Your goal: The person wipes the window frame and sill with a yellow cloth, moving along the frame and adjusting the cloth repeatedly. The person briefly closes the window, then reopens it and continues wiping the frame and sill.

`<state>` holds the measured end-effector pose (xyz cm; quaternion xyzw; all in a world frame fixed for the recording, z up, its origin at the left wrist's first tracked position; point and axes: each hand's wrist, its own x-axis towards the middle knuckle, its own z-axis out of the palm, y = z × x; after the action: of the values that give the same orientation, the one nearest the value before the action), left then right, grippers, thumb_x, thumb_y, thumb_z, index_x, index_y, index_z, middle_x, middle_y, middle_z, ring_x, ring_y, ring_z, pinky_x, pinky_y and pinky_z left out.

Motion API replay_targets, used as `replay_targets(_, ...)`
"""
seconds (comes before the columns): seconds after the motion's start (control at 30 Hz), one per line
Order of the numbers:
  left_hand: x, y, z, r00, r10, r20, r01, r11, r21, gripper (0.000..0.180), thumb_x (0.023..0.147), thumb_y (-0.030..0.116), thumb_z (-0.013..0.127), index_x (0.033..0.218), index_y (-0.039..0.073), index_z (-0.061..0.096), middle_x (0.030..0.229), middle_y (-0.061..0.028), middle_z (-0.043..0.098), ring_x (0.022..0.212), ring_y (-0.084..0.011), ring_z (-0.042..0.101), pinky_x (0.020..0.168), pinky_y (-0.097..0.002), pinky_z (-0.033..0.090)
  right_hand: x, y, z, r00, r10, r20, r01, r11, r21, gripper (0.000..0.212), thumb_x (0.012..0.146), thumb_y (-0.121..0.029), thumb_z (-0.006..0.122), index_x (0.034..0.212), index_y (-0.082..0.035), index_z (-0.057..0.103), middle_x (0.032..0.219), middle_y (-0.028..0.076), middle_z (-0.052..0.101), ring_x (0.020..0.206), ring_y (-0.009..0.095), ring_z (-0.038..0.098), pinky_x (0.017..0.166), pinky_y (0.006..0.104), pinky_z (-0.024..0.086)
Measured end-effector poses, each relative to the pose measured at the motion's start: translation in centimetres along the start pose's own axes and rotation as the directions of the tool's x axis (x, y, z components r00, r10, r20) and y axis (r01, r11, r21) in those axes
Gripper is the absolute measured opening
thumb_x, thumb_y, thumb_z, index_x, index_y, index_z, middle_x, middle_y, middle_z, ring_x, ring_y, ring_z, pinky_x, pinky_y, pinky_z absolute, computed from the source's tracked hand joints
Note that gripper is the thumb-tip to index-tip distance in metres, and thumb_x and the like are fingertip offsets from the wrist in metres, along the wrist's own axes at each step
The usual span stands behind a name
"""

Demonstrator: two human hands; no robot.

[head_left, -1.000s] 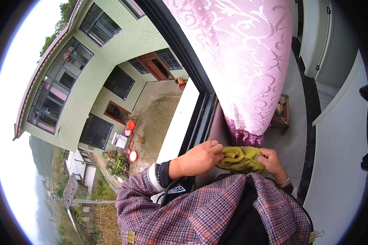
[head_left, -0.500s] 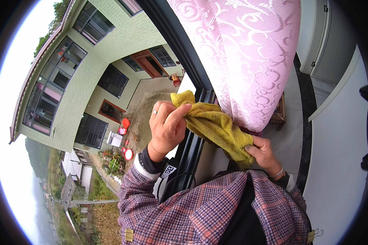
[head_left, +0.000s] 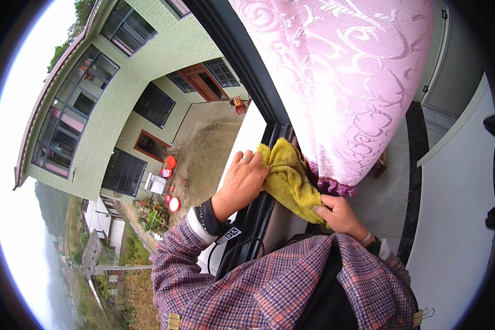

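Gripping a yellow-green cloth with the left hand at its upper end and the right hand at its lower end, clamped at both. Held over the black window frame, just beside the pink curtain. Seen near the left cuff: a white label, bearing dark marks too small to read.
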<state>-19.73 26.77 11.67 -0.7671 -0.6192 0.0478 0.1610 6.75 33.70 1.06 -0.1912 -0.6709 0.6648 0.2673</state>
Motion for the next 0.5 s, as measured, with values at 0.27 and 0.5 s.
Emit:
replay_targets(0.27,2.8,-0.4,1.0,0.988,0.117,-0.105,-0.102,0.986,0.132,0.007,0.076,0.014,0.06,0.07,0.011,0.062,0.088,-0.0071,0.054,0.094,-0.025,0.053,0.086,-0.0364,0.042,0.5,0.5,0.5,0.999,-0.049,-0.005,0.048,0.994,-0.1,0.022,0.092,-0.008,0.063,0.079,0.004,0.05,0.063,0.005,0.044,0.064,0.007,0.04,0.053,0.0313,0.038)
replay_targets(0.5,7.5,-2.4,4.2,0.984,0.062,-0.167,-0.045,0.994,0.102,0.008,0.077,0.013,0.059,0.074,0.009,0.066,0.09,-0.0082,0.056,0.095,-0.0259,0.053,0.086,-0.0364,0.043,1.9,0.6,0.6,0.991,0.132,0.021,-0.127,0.98,-0.151,0.026,0.095,-0.006,0.057,0.118,0.006,0.061,0.098,0.005,0.068,0.088,0.007,0.058,0.079,0.027,0.05)
